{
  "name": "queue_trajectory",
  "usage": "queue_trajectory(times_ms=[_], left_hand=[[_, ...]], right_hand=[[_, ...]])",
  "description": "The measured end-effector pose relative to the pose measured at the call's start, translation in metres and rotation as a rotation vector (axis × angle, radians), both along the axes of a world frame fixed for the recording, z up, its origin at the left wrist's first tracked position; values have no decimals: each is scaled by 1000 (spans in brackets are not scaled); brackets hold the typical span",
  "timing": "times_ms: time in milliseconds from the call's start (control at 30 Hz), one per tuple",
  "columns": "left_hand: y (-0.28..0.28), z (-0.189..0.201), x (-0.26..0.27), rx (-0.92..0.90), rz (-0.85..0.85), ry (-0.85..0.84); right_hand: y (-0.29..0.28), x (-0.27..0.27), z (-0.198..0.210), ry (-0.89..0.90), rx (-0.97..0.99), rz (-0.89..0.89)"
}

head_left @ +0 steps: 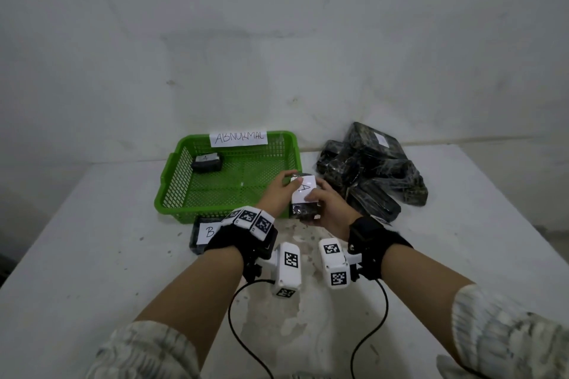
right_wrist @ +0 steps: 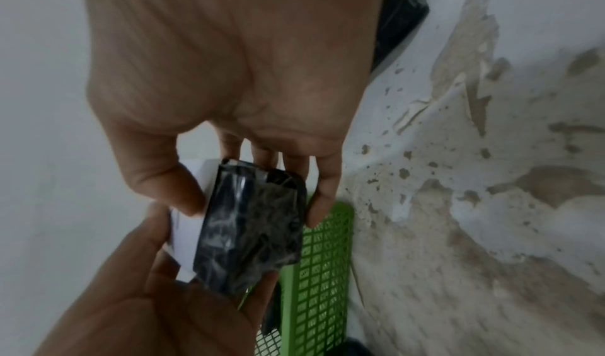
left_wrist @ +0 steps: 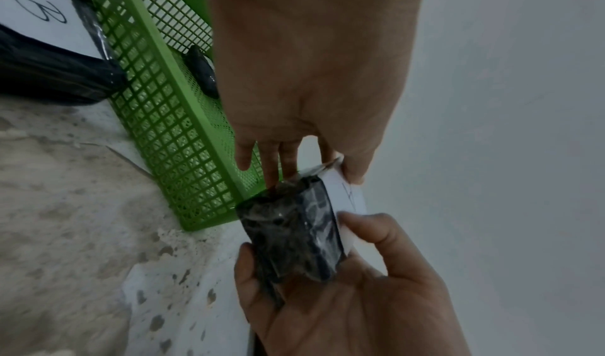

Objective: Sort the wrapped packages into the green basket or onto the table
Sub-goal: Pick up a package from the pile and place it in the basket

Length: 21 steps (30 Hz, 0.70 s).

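Both hands hold one black wrapped package (head_left: 303,197) with a white paper label marked "A", just off the green basket's (head_left: 228,177) near right corner and above the table. My left hand (head_left: 291,180) pinches its far end, thumb on the label. My right hand (head_left: 317,207) grips the near end, thumb on the label and fingers underneath. The left wrist view shows the package (left_wrist: 291,232) between both hands beside the basket wall (left_wrist: 157,103). In the right wrist view the package (right_wrist: 252,227) looks crinkled and glossy. One small package (head_left: 207,162) lies in the basket.
A paper sign reading "ABNORMAL" (head_left: 238,138) hangs on the basket's far rim. A pile of several black packages (head_left: 372,172) lies to the right. A package labelled "B" (head_left: 204,234) lies on the white table (head_left: 92,255) in front of the basket. A wall stands behind.
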<state>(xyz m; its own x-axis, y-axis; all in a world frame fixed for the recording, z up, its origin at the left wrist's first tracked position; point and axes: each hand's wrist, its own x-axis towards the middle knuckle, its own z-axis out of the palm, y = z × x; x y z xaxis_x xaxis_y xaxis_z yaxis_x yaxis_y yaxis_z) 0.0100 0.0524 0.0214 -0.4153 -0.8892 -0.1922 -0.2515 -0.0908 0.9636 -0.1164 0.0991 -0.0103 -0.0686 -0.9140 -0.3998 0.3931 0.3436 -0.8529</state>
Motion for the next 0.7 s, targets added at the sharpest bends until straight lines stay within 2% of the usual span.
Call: queue_trajectory(times_ms=[100, 300, 467, 700], left_hand=[[1, 1, 5, -20, 0, 13], [6, 2, 11, -28, 21, 59], [3, 3, 16, 40, 90, 162], [8, 0, 23, 75, 37, 165]], right_hand=[[1, 7, 5, -23, 32, 23], [-1, 13, 6, 174, -60, -58], [1, 18, 11, 89, -75, -27], [0, 18, 12, 109, -90, -16]])
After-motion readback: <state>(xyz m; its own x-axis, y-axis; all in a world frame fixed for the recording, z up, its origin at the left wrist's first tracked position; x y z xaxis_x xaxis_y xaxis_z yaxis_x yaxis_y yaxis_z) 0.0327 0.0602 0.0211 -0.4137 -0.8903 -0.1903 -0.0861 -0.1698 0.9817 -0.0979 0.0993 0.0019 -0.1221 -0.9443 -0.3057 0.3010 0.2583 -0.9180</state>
